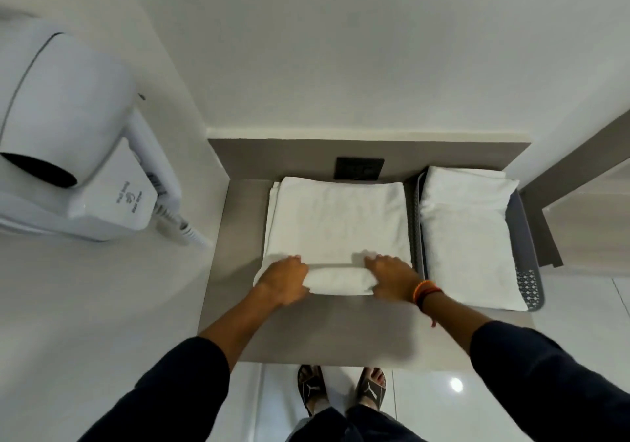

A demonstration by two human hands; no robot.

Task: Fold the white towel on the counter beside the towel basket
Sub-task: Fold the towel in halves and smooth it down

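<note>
Head view looks straight down on a grey counter (231, 223) set into a white-walled corner. On it lies the white towel (337, 220), already doubled into a broad rectangle, its near edge turned up into a thick roll. Both hands sit on that roll: the left hand (283, 279) curls its fingers over the roll's left end, and the right hand (392, 278) closes over the right end, so each hand grips towel cloth with fingers bent around it. The right wrist carries orange and dark bracelets (426, 292); both arms wear dark sleeves (177, 387). Just beside the towel, on its right and touching or nearly touching its edge, stands the grey towel basket (530, 284) with perforated walls, filled by another folded white towel (470, 233). A dark socket plate (359, 168) is set in the grey backsplash behind the towel. A white wall-mounted hair dryer (68, 134) hangs on the left wall. Below the counter's front edge, two feet in black sandals (341, 390) stand on glossy white floor.
</note>
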